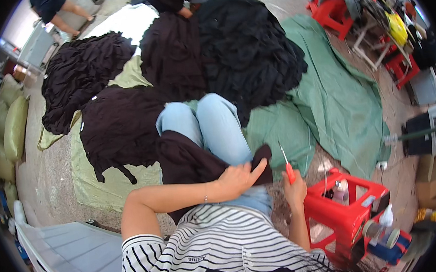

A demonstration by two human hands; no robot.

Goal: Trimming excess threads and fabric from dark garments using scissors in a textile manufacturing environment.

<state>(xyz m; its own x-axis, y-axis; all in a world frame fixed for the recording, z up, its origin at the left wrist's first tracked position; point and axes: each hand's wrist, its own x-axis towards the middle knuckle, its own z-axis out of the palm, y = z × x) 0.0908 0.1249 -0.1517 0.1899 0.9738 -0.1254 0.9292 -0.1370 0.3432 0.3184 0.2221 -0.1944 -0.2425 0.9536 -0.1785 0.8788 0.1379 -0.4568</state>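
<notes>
A dark brown-black garment (189,155) lies across my lap, over my light blue jeans. My left hand (238,181) is closed on this garment near its right end, with one finger stretched along the cloth. Off to the right of my knee, my right hand (295,191) grips a small red-handled tool (290,173). Its thin metal blade points up and away from me, apart from the cloth. Whether it has one blade or two I cannot make out.
Heaps of dark clothing (252,42) cover green sheeting (337,102) ahead, with more dark garments (121,120) at left. A red plastic stool (319,204) holding small items stands by my right arm. Stuffed sacks (16,127) line the left. Another person's hand (185,12) shows beyond the heaps.
</notes>
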